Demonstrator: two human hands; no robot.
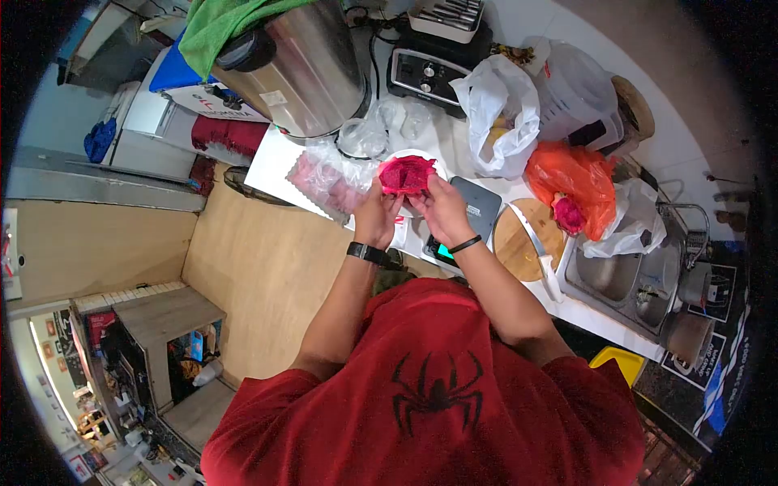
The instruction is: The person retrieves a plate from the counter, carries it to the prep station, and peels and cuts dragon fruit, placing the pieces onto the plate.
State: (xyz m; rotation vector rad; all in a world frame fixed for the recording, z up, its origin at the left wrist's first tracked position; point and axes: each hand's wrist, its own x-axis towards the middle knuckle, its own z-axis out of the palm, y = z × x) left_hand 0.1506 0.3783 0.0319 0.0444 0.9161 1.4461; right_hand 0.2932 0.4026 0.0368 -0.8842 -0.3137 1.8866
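And there it was, pinched between your two hands: a piece of dragon fruit [408, 175], its deep magenta flesh facing up. Your left hand [375, 217] had one end and your right hand [444, 212] had the other, fingers curled lightly round the skin, neither hand clenched. Neither was nearer, both were touching it! The fruit's long axis ran across you, left to right, straight ahead of your chest, with a white dish [412, 152] showing just past its far edge. Whether the fruit touched that dish, you couldn't tell from this angle.

Out to your right, the dark scale [478, 202] sat just beside your right hand, its display [443, 251] lit near your wrist. Beyond it lay the round wooden board [510, 243], the knife [532, 235] across it, handle reaching over the edge towards your side. A second magenta piece [569, 215] sat by the orange bag [571, 174], at the board's far-right side.

Over on the left, clear plastic bags [365, 138] crowded the white counter [271, 162], with the big metal urn [312, 89] standing behind, a green cloth [223, 28] draped on top. A white bag [502, 105] stood ahead to the right, and the sink [571, 275] closed off the counter's right end.
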